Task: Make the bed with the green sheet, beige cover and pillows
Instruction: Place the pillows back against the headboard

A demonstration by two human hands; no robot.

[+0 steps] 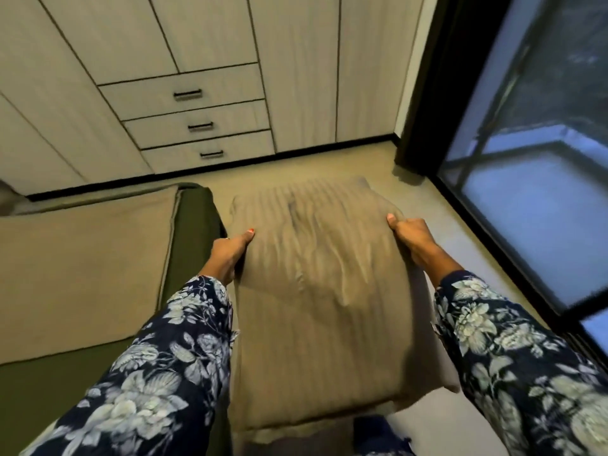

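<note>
so the left hand point(230, 248) and the right hand point(413, 236) each gripped a side of the beige pillow point(316, 291), held up beside the bed point(194, 225). it could slip and drop on the floor point(460, 232), since only the edges were pinched.

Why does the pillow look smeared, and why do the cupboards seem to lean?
Head view: the pillow is streaked by motion blur while the left hand and right hand hold its sides; the wide-angle lens bends the cupboards and window frame; room light is dim and warm, the window bluish.
</note>
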